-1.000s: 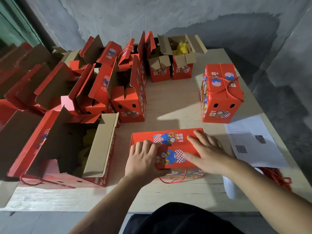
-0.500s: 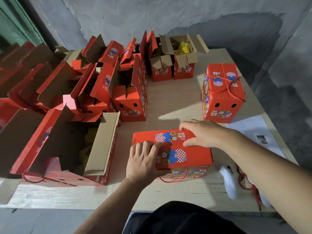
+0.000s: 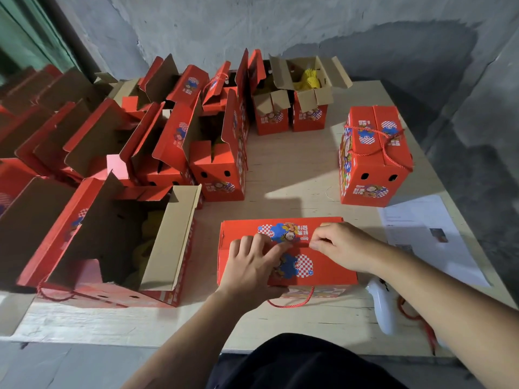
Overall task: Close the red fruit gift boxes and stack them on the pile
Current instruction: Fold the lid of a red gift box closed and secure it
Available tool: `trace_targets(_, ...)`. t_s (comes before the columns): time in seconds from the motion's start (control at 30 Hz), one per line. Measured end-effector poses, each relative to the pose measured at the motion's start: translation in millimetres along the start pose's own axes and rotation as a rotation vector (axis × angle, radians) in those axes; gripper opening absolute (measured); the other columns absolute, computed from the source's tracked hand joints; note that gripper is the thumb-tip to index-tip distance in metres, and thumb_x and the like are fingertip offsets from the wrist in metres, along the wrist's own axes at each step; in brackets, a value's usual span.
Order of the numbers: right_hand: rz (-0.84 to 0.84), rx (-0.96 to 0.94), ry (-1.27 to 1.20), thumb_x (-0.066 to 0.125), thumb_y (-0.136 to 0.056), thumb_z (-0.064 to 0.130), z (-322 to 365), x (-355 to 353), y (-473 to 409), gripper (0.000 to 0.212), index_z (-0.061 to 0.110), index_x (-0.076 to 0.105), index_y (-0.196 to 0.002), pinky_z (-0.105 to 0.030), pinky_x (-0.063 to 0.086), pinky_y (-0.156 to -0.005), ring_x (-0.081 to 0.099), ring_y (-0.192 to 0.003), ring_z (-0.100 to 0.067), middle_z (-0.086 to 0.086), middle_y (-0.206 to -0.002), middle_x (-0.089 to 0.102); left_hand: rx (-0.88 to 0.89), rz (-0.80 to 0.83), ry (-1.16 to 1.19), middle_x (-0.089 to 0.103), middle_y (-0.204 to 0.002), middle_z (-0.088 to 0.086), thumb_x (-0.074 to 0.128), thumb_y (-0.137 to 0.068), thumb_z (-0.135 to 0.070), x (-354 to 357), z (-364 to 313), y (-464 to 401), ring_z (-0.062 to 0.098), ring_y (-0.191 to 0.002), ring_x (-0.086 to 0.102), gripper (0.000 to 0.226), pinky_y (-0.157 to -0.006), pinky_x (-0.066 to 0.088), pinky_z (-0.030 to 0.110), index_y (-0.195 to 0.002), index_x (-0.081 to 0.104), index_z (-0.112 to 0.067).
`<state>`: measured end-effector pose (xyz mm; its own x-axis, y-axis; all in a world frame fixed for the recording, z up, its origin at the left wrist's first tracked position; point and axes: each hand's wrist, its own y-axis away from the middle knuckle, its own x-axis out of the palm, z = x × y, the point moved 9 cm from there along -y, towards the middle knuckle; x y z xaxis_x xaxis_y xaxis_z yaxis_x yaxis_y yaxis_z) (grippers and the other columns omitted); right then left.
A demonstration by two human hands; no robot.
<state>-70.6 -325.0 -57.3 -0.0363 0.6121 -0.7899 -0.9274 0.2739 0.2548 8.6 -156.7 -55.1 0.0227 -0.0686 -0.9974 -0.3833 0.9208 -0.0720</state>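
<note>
On the near red box (image 3: 323, 265), the left hand (image 3: 252, 265) presses its spread fingers flat on the lid. Beside it, the right hand (image 3: 342, 245) pinches the lid seam with curled fingertips.

Right hand (image 3: 341, 245) now back from far edge to lid seam of red box (image 3: 323, 265); fingertips curl there.
</note>
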Motion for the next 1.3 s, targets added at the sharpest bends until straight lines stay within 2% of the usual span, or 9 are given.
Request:
trace_targets(0.1,0.053,0.011,-0.01,0.063,-0.102,0.03,-7.4,-2.7,-12.3,0.006,0.03,0.069,-0.102,-0.031,0.049,-0.077,0.061,-0.082,-0.012,0.012,-0.088,0.065,-0.036,0.084,0.013,0.047,-0.127,-0.001,0.068,-0.067,-0.081,5.9,3.3,-4.2,0.027,-0.108,0.047,0.093,-0.093,0.038,0.045,-0.146,0.039,-0.041)
trace_targets(0.27,0.18,-0.018,0.117,0.071,-0.097,0.033,-4.6,-9.0,-33.1,0.059,0.044,0.047,-0.15,-0.026,0.039,-0.072,0.049,-0.081,-0.004,0.004,-0.108,0.046,-0.016,0.189,-0.019,0.04,-0.137,0.002,0.066,-0.072,-0.083,12.2,3.5,-12.7,0.028,-0.117,0.041,0.097,-0.097,0.035,0.047,-0.148,0.022,-0.042)
trace_targets(0.37,0.269,-0.063,0.287,0.069,-0.098,0.039,-1.9,-1.6,-41.1,0.061,0.048,0.041,-0.152,-0.027,0.036,-0.071,0.047,-0.079,-0.013,0.002,-0.109,0.04,-0.013,0.172,-0.029,0.04,-0.136,0.004,0.07,-0.071,-0.077,6.8,-1.3,-12.2,0.03,-0.114,0.041,0.096,-0.095,0.035,0.046,-0.148,0.026,-0.04)
trace_targets(0.47,0.242,-0.192,0.443,0.066,-0.094,0.057,11.3,1.9,-43.1,0.037,0.04,0.049,-0.121,-0.039,0.037,-0.068,0.043,-0.075,-0.025,-0.007,-0.094,0.043,0.003,0.107,-0.055,0.047,-0.125,0.006,0.078,-0.064,-0.064,-1.8,-10.9,-11.5,0.032,-0.106,0.047,0.091,-0.088,0.038,0.047,-0.141,0.038,-0.036)
trace_targets(0.63,0.141,-0.19,0.542,0.075,-0.093,0.036,14.0,-7.7,-38.9,0.088,0.055,0.019,-0.157,-0.037,0.044,-0.095,0.035,-0.112,-0.017,0.008,-0.128,0.038,-0.035,0.145,0.013,0.039,-0.133,0.003,0.073,-0.073,-0.066,1.3,-7.3,-11.4,0.03,-0.116,0.041,0.093,-0.098,0.036,0.046,-0.149,0.025,-0.042)
trace_targets(0.93,0.084,-0.116,0.193,0.064,-0.101,0.036,-8.1,-13.4,-27.8,0.06,0.045,0.04,-0.155,-0.043,0.039,-0.116,0.046,-0.141,-0.02,0.009,-0.155,0.048,-0.039,0.065,0.022,0.041,-0.131,0.0,0.075,-0.07,-0.073,-5.7,-2.7,-5.5,0.028,-0.112,0.044,0.092,-0.094,0.041,0.046,-0.145,0.03,-0.045)
trace_targets(1.1,0.05,-0.07,0.127,0.056,-0.105,0.04,-20.4,-9.0,-25.4,0.052,0.055,0.038,-0.152,-0.044,0.024,-0.126,0.028,-0.154,-0.017,0.01,-0.166,0.033,-0.055,0.094,0.045,0.037,-0.128,0.001,0.077,-0.067,-0.071,0.6,-2.9,-10.7,0.028,-0.11,0.041,0.096,-0.094,0.037,0.045,-0.145,0.031,-0.038)
trace_targets(1.23,-0.044,-0.105,0.078,0.05,-0.108,0.038,-22.0,-6.1,-19.5,0.049,0.048,0.037,-0.155,-0.04,0.017,-0.129,0.022,-0.156,-0.015,0.007,-0.168,0.031,-0.076,-0.115,0.062,0.05,-0.116,0.008,0.083,-0.058,-0.071,-9.2,-1.1,-0.8,0.031,-0.101,0.05,0.112,-0.091,0.048,0.048,-0.148,0.038,-0.022)
trace_targets(1.3,-0.08,-0.129,0.103,0.048,-0.109,0.036,-21.2,-3.4,-14.7,0.05,0.044,0.035,-0.157,-0.035,0.013,-0.129,0.019,-0.157,-0.014,0.006,-0.169,0.027,-0.117,-0.196,0.064,0.05,-0.127,0.01,0.073,-0.062,-0.077,-9.1,2.2,7.7,0.032,-0.114,0.043,0.114,-0.104,0.041,0.053,-0.156,0.039,-0.022)
